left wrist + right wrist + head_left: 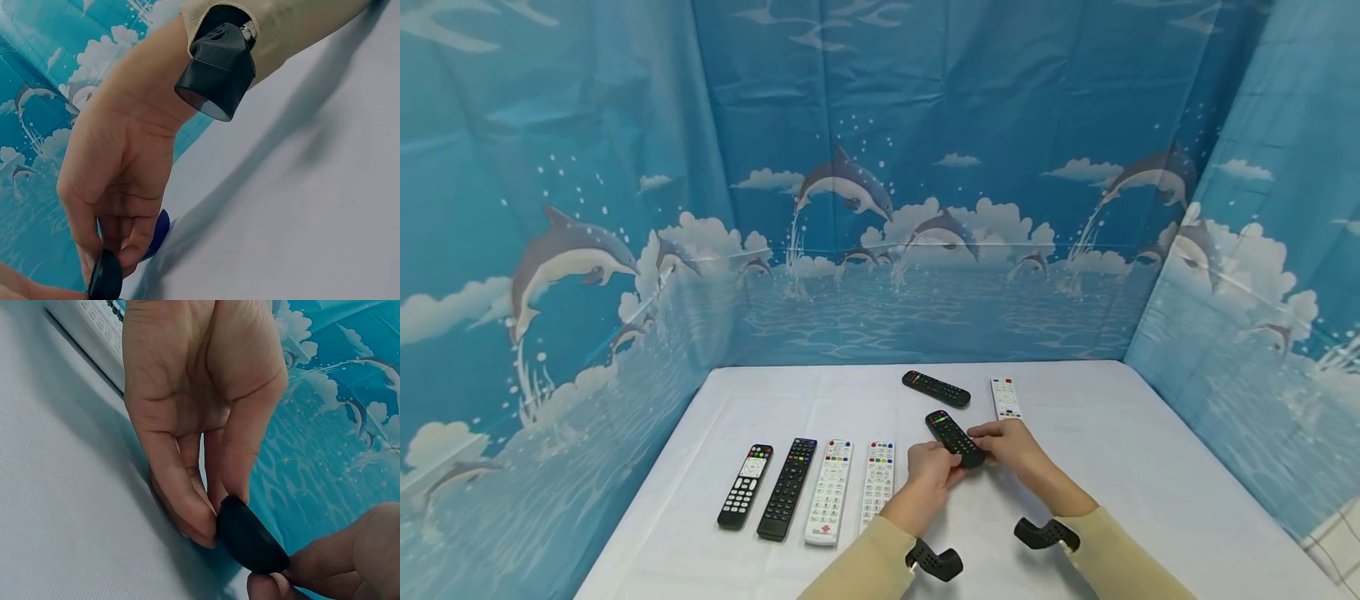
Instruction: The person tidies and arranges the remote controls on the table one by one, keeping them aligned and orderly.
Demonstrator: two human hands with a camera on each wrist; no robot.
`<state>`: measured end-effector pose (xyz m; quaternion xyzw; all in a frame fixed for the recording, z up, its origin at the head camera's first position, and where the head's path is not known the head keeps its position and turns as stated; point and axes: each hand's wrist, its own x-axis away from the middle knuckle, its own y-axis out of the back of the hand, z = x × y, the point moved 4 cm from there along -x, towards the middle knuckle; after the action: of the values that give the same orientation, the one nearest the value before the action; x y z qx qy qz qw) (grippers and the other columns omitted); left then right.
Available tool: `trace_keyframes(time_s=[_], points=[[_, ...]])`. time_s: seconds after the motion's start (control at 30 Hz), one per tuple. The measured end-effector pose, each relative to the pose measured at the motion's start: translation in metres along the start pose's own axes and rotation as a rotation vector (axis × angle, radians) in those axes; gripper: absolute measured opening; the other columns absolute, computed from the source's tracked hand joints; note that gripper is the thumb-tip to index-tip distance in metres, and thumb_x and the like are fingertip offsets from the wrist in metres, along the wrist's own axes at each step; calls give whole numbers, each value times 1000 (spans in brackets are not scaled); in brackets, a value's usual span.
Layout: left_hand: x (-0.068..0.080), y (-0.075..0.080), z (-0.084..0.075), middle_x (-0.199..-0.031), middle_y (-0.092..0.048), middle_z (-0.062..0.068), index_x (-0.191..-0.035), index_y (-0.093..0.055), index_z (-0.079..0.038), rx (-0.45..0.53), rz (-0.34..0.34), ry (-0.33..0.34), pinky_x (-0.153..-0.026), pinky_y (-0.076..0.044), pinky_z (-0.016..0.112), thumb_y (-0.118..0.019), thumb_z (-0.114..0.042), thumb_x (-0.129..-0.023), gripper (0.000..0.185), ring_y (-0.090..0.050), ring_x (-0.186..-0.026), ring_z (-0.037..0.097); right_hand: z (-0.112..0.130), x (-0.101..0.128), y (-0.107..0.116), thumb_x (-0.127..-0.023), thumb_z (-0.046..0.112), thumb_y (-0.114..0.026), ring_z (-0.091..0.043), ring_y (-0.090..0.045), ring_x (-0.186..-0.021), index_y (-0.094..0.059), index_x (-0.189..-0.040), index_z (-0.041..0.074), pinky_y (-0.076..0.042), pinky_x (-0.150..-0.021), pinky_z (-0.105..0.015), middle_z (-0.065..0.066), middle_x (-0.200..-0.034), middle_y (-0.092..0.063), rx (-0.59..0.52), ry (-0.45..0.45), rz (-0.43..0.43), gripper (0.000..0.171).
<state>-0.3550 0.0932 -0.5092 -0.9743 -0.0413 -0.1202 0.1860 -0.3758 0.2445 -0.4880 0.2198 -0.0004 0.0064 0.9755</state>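
Both hands hold one black remote control above the white table, its long side slanting away from me. My left hand pinches its near left edge, and my right hand grips the right edge close to the same end. From the left wrist, the right hand's thumb and fingers close on the dark remote, seen end-on. The right wrist view shows the left hand pinching the remote from the other side. A white remote lies beyond the right hand, its lower part hidden.
Left of the hands, a row holds a black remote with white keys, a long black remote and two white remotes, one fully seen, the other partly behind the left hand. Another black remote lies farther back. A dolphin-print curtain surrounds the table.
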Motion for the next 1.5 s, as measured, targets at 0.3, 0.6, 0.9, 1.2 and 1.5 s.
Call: trace_keyframes(time_s=[0.3, 0.6, 0.9, 1.2, 1.5], points=[[0, 8, -10, -107, -69, 25, -123, -57, 20, -36, -19, -32, -75, -61, 35, -64, 19, -81, 42, -70, -93, 28, 5, -3, -6, -94, 0, -62, -17, -69, -83, -69, -117, -11, -59, -69, -34, -23, -112, -70, -65, -21, 55, 26], [12, 7, -16, -95, -63, 15, -120, -64, 13, -117, -6, -124, -69, -61, 33, -64, 20, -80, 41, -69, -82, 21, 10, 10, -2, -95, -1, -62, -20, -70, -84, -63, -127, -10, -60, -72, -38, -21, -111, -70, -108, -56, 74, 33], [30, 21, -29, -94, -60, 17, -125, -60, 15, -221, 125, -168, -70, -61, 33, -63, 19, -80, 46, -67, -82, 21, 15, 29, -7, -90, -7, -62, -23, -68, -84, -55, -139, -3, -61, -74, -39, -15, -99, -68, -151, -99, 95, 50], [46, 38, -35, -91, -59, 16, -124, -61, 15, -367, 197, -156, -69, -61, 31, -63, 20, -80, 44, -66, -79, 21, 18, 55, -19, -85, -6, -66, -24, -68, -83, -47, -146, -1, -61, -76, -39, -16, -99, -66, -254, -126, 158, 64], [58, 59, -37, -87, -61, 13, -120, -63, 17, -556, 234, -165, -66, -60, 29, -67, 18, -78, 42, -67, -78, 24, 12, 69, -40, -81, -6, -67, -22, -67, -81, -41, -148, -4, -61, -75, -37, -15, -97, -65, -279, -151, 253, 72]])
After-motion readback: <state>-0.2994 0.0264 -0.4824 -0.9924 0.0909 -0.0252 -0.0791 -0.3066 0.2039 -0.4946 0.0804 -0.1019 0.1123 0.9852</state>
